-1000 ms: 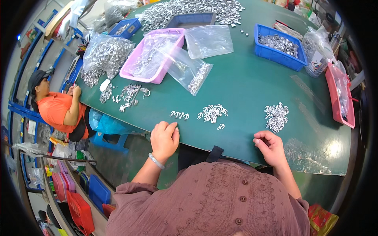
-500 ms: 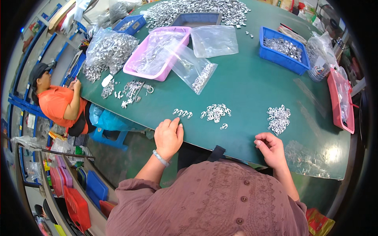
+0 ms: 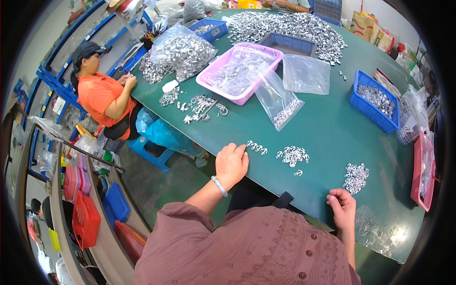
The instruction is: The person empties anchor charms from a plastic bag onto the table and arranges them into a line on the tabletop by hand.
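Note:
My left hand (image 3: pixel 232 166), with a pale bangle at its wrist, lies at the near table edge, fingers mostly extended. Its fingertips are beside the left end of a short row of silver anchor charms (image 3: pixel 257 147); contact is unclear. A loose heap of anchor charms (image 3: pixel 293 155) lies right of the row, one single anchor charm (image 3: pixel 298 173) just below it. My right hand (image 3: pixel 343 206) rests at the edge with fingers curled and thumb near the index finger; anything between them is hidden. Above it sits another heap of silver charms (image 3: pixel 356 178).
On the green table (image 3: pixel 327 121) stand a pink tray (image 3: pixel 207 80), a blue bin (image 3: pixel 375 121), a grey tray (image 3: pixel 304 50), and plastic bags of metal parts (image 3: pixel 183 52). Metal pieces (image 3: pixel 285 28) spread across the far end. A co-worker in orange (image 3: pixel 102 95) sits at left; red-pink basket (image 3: pixel 422 194) at right.
The view has turned left, so the table and its things appear farther right and lower. Both hands keep nearly the same places beside the charms; the row and heaps look unchanged.

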`<state>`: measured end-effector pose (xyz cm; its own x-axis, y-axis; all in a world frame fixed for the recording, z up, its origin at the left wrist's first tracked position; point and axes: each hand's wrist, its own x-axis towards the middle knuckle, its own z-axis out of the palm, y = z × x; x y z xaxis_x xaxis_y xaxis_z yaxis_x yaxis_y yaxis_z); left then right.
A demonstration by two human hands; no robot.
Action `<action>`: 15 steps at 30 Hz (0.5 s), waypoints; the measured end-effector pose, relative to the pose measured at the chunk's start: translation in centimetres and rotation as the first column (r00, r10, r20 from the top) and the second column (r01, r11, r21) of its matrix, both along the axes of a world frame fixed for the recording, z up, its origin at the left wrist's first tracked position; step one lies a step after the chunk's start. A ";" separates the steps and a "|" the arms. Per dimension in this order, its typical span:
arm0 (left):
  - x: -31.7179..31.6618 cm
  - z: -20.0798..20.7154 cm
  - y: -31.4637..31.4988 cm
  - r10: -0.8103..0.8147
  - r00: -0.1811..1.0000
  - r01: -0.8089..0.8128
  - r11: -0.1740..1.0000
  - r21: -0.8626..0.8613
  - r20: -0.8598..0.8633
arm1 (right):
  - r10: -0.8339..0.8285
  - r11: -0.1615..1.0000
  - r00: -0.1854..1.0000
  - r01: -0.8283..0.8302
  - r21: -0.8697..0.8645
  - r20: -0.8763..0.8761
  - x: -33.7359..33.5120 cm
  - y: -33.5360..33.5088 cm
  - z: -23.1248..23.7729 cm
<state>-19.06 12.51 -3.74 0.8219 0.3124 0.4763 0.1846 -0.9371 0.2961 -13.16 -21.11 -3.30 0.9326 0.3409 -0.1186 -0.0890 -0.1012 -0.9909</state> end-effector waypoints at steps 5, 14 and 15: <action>0.1 -0.1 0.0 -0.008 1.000 0.008 1.000 -0.014 -0.010 | -0.006 1.000 1.000 0.006 -0.013 0.008 0.0 -0.1 0.0; 0.0 -0.1 0.0 -0.057 0.998 0.057 0.998 0.021 -0.008 | -0.002 1.000 1.000 0.002 -0.019 0.002 0.1 0.1 0.0; 0.0 -0.1 -0.1 -0.061 0.998 0.061 0.998 0.019 -0.011 | -0.006 1.000 1.000 0.006 -0.021 -0.001 0.1 0.0 0.0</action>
